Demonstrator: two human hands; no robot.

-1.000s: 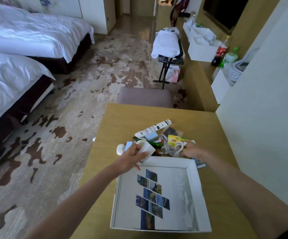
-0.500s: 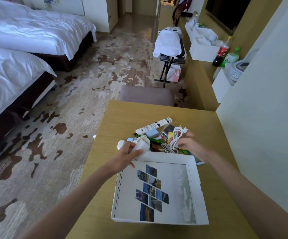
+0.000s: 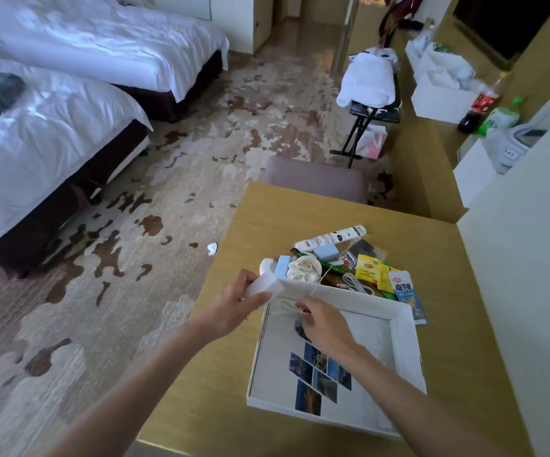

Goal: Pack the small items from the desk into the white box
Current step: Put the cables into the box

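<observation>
Left hand (image 3: 234, 303): I see it at centre-left of the frame, closed round a small white block (image 3: 263, 286) and holding it just over the box's far left corner.

White cable (image 3: 286, 306): a thin looped cord hangs between my two hands, its lower loop already inside the box's upper left corner.

Right hand (image 3: 324, 324): just right of the cable, fingers pinched on the cord and on something small and dark that I cannot make out, low over the box floor.

White box (image 3: 405, 351): lower centre of the frame on the counter (image 3: 267, 222), open, with a photo-print floor and nearly nothing in it yet.

Pile: upper right of the box, still on the counter. A white remote (image 3: 331, 238), a pale blue plug (image 3: 326, 251), a crumpled white ball (image 3: 303, 269), yellow tea bags (image 3: 367, 270), a second white cord (image 3: 354, 283) and a printed packet (image 3: 408, 293) lying against the far rim.

Doing it well, as I judge it: lower the cord so it coils flat in the corner before I let go, then set the block snugly beside it. Starting in a corner leaves room for the long remote.
</observation>
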